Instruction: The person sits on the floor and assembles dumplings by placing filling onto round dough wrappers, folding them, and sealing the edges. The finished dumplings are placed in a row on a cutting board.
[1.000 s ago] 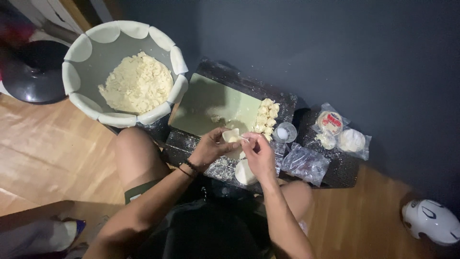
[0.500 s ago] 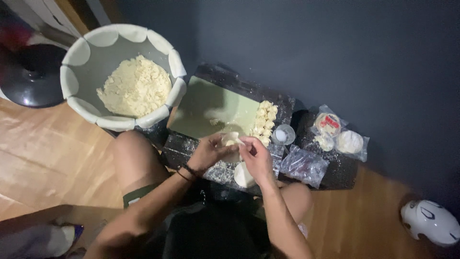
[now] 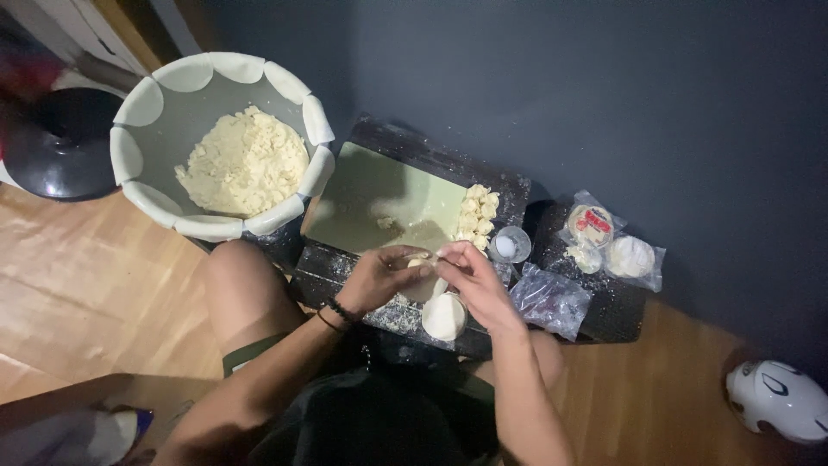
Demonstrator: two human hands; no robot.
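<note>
Little has moved since the earlier frames: both hands remain over the near edge of the green board, still pinching the same wrapper; only the camera view has shifted a bit.

Left to right:
- Big bowl (image 3: 129, 155), round wrappers draped over its rim, pale crumbly filling (image 3: 244, 164) heaped inside. Sits on the wooden floor, left of the tabletop (image 3: 397, 138).
- Green board (image 3: 379, 198) on the dark, flour-dusted tabletop; finished dumplings (image 3: 479, 216) stacked in rows at its right end.
- Left hand (image 3: 379, 276): forearm comes in from lower left, dark band at the wrist, fingers curled closed around the dumpling wrapper (image 3: 421, 263), cupping it from below.
- Right hand (image 3: 474, 274): forearm comes in from below, thumb and forefinger closed on the wrapper's edge, touching the left hand's fingertips.
- Stack of round wrappers (image 3: 444, 317) just below the hands, on the tabletop's near edge.
- Small clear cup (image 3: 509, 244) just right of the dumplings, then a crumpled plastic bag (image 3: 552, 298), then packets of wrappers (image 3: 617, 246) at far right.

Handling, my read: wrapper is thin, soft, light, tears easily and goes sticky if wet. Best held at the rim with fingertip pressure only, with the belly supported in the cupped palm so the filling doesn't squeeze out.
</note>
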